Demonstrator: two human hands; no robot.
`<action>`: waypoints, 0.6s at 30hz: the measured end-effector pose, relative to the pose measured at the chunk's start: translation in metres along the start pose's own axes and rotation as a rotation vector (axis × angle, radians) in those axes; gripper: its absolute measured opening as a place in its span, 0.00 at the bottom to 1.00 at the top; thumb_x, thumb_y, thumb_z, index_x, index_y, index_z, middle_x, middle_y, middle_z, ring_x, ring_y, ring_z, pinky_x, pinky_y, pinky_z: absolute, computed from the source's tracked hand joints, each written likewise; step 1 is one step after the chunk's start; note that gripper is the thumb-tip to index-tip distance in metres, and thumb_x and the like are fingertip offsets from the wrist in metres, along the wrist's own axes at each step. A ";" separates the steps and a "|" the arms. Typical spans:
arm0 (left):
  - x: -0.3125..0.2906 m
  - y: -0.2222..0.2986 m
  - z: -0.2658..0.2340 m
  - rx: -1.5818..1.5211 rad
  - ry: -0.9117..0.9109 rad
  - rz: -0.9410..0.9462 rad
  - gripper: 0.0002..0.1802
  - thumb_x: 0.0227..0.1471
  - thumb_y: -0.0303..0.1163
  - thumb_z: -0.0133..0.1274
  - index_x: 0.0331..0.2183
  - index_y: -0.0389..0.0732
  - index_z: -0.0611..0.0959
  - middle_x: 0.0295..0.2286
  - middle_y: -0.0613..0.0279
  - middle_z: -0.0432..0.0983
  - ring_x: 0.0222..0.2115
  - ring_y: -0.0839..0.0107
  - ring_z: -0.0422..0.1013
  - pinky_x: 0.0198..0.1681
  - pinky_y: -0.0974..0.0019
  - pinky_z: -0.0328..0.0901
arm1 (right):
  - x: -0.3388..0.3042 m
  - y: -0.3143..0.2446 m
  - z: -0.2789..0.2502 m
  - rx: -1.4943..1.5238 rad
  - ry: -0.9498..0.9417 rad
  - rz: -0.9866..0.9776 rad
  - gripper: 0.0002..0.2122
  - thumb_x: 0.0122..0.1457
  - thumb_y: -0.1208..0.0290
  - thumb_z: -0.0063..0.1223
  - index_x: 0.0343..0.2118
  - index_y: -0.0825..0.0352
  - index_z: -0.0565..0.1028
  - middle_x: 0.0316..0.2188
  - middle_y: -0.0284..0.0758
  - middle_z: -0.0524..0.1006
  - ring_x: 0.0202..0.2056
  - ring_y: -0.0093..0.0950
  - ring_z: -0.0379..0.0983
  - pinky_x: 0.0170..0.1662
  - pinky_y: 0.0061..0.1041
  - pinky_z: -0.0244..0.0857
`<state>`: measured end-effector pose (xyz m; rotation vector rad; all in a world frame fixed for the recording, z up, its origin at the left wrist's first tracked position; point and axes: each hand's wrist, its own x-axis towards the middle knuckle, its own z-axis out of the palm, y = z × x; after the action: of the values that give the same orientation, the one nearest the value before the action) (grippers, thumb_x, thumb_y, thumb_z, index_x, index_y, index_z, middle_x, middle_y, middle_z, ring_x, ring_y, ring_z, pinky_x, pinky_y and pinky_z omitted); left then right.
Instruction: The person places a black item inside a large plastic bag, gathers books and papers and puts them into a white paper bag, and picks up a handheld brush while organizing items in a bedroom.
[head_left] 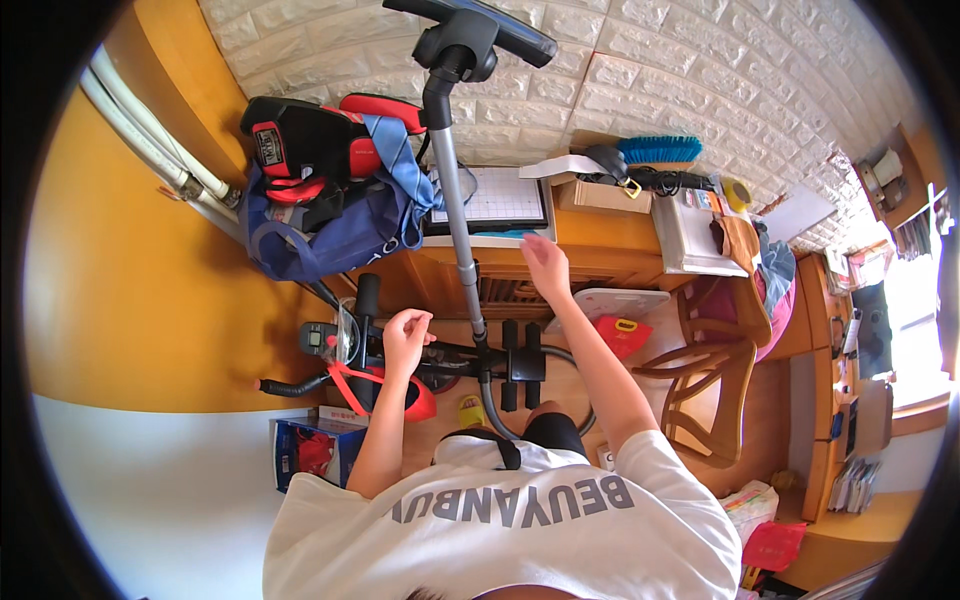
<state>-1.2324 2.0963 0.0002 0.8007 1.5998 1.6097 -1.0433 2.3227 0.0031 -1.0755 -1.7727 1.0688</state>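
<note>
My left hand (404, 340) is raised beside the bike's handlebar, its fingers curled in, with nothing visible in them. Farther right and ahead, my right hand (546, 268) reaches toward the cabinet's front edge. Its fingers are stretched out near a blue strip (515, 234); I cannot tell if they touch. Between the hands rises a grey vacuum cleaner tube (460, 210), upright, its wide dark floor head (480, 30) at the top. Neither hand touches the tube. The dark hose (487, 395) curves below it.
An exercise bike (367, 345) with a small console stands front left. On the cabinet (610, 232) lie a blue bag (330, 235), a grid-marked board (492, 195), a cardboard box (603, 196) and a blue brush (660, 150). A wooden chair (712, 400) stands right.
</note>
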 end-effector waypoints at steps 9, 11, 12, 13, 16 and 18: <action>0.007 0.031 -0.009 -0.001 0.123 0.020 0.07 0.54 0.27 0.50 0.32 0.33 0.78 0.19 0.66 0.72 0.18 0.80 0.69 0.22 0.77 0.65 | 0.124 -0.080 0.112 -0.037 -0.145 -0.151 0.27 0.43 0.60 0.65 0.42 0.73 0.69 0.36 0.43 0.76 0.38 0.34 0.73 0.41 0.31 0.65; 0.000 0.038 -0.006 -0.020 0.160 0.011 0.06 0.54 0.26 0.49 0.33 0.33 0.77 0.20 0.66 0.71 0.18 0.80 0.69 0.23 0.77 0.65 | 0.144 -0.055 0.129 0.200 -0.022 -0.154 0.17 0.47 0.62 0.60 0.32 0.71 0.70 0.22 0.43 0.75 0.25 0.40 0.72 0.32 0.35 0.65; -0.007 0.040 -0.014 -0.019 0.210 0.001 0.06 0.54 0.25 0.48 0.34 0.33 0.77 0.20 0.66 0.71 0.19 0.80 0.69 0.24 0.78 0.65 | 0.129 -0.070 0.140 0.196 -0.047 -0.153 0.16 0.47 0.63 0.59 0.32 0.71 0.70 0.22 0.44 0.74 0.24 0.41 0.72 0.31 0.35 0.65; -0.013 0.046 -0.020 0.013 0.245 0.031 0.07 0.54 0.25 0.48 0.35 0.34 0.77 0.20 0.67 0.71 0.19 0.80 0.69 0.24 0.78 0.65 | 0.110 -0.082 0.146 0.191 -0.069 -0.151 0.16 0.48 0.64 0.58 0.32 0.71 0.70 0.22 0.46 0.74 0.24 0.41 0.72 0.30 0.34 0.64; -0.019 0.067 -0.014 0.084 0.282 0.133 0.12 0.53 0.24 0.48 0.41 0.35 0.75 0.22 0.68 0.70 0.23 0.81 0.70 0.26 0.79 0.65 | 0.066 -0.106 0.150 0.178 -0.107 -0.202 0.15 0.49 0.64 0.57 0.31 0.71 0.69 0.22 0.50 0.73 0.26 0.48 0.72 0.30 0.37 0.64; -0.005 0.083 -0.008 0.198 0.289 0.220 0.18 0.53 0.25 0.50 0.47 0.36 0.71 0.28 0.63 0.70 0.28 0.78 0.70 0.30 0.75 0.68 | 0.047 -0.117 0.156 0.165 -0.222 -0.236 0.16 0.49 0.62 0.57 0.32 0.70 0.68 0.22 0.51 0.73 0.28 0.51 0.71 0.31 0.39 0.64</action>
<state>-1.2415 2.0905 0.0829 0.9048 1.9562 1.8071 -1.2305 2.2932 0.0674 -0.6493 -1.8924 1.1977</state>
